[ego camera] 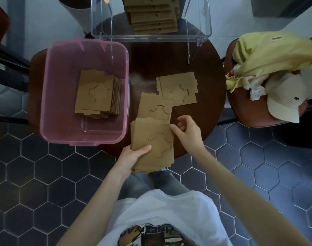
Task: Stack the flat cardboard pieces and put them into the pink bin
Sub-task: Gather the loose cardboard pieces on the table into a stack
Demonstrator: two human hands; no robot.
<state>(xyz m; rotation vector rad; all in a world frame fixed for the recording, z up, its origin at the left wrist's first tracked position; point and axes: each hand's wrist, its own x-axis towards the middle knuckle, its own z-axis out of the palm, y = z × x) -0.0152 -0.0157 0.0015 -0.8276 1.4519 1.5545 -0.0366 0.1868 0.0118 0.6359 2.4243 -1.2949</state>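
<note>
My left hand [134,157] grips a thin, stiff, light stack [152,144] over the table [205,110] edge, my right fingers [176,130] pinch its side, and two pieces [177,89] lie near the bin [50,110].

**Cardboard pieces and pink bin at the round surface**

A small stack of flat brown cardboard pieces [152,144] is being held at the near edge of the surface, its edges slightly fanned and a die-cut outline showing on top. A single piece [156,106] is lying flat just beyond, tucked partly under the stack. Another piece [177,89] is lying farther back, overlapped at one corner. The translucent pink bin [50,96] is sitting to the left, a neat pile [96,94] resting inside it.
</note>
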